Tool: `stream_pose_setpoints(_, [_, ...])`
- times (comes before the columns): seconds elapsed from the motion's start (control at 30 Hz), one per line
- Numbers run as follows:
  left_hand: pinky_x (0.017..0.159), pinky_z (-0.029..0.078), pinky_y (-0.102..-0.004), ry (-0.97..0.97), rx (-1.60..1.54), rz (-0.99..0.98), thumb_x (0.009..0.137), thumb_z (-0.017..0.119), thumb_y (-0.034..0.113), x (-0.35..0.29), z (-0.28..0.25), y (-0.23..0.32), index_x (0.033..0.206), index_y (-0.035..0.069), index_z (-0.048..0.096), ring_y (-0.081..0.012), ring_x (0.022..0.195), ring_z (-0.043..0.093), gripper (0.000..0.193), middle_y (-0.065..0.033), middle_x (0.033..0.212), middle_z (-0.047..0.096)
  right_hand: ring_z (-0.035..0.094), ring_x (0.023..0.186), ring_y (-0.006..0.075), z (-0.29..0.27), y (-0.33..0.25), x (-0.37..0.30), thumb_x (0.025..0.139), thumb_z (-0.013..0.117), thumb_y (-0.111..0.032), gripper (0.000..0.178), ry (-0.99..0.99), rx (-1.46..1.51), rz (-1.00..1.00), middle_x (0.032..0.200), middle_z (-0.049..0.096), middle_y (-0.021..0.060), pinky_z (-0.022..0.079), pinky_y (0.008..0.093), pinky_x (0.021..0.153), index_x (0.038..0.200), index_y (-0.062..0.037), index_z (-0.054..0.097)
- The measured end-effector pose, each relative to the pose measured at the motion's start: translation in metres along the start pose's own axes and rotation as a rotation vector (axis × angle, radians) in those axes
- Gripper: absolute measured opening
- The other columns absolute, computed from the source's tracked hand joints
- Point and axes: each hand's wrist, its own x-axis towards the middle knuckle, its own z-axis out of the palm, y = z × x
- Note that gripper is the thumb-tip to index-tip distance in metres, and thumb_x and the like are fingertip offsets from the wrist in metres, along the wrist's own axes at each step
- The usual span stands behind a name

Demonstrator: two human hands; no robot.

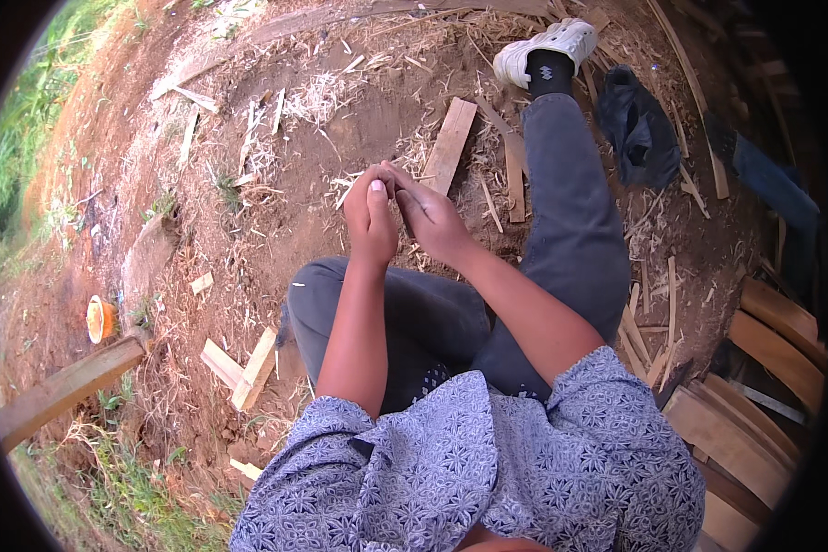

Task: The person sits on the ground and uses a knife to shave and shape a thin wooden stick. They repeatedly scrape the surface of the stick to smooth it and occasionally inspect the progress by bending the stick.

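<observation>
In front of my bent left knee, my two hands meet, fingertips touching. My left hand (371, 224) is closed, its thumb on top and its fingers curled out of sight. From the right, my right hand (435, 221) leans in with its fingers bent against the left ones. Whatever may lie between the palms is hidden. Just beyond the right hand, a short flat wooden board (452, 143) lies on the dirt.
My right leg stretches ahead, ending in a white clog (561, 44). A black plastic bag (637, 129) lies beside it. Stacked planks (727, 432) fill the lower right. At left are a wooden beam (74, 386) and an orange container (101, 319). Shavings and offcuts litter the ground.
</observation>
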Motion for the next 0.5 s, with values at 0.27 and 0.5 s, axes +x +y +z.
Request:
stream_pose_setpoints(0.27, [0.055,0.024,-0.0281,0.009,-0.024,-0.028,0.097,0.036,0.025,-0.003,-0.003,-0.004,0.077,0.007,0.049,-0.0062,0.061,0.031,0.029,0.0042,0.067,0.034,0.045,0.146,0.0255,0.003,0.01,-0.001,0.109,0.042,-0.024,0.046,0.026,-0.037,-0.065,0.153,0.051,0.0182,0.034,0.0337,0.12,0.148,0.0004,0.05])
stream_pose_setpoints(0.5, [0.06,0.033,-0.0323,-0.019,-0.034,-0.083,0.096,0.04,0.021,-0.004,-0.009,-0.012,0.083,-0.001,0.052,-0.0129,0.066,0.041,0.028,-0.0041,0.072,0.045,0.045,0.145,0.0264,0.006,0.009,-0.002,0.108,0.043,-0.019,0.046,0.047,-0.078,-0.102,0.153,0.051,0.0194,0.035,0.0354,0.119,0.149,0.0007,0.048])
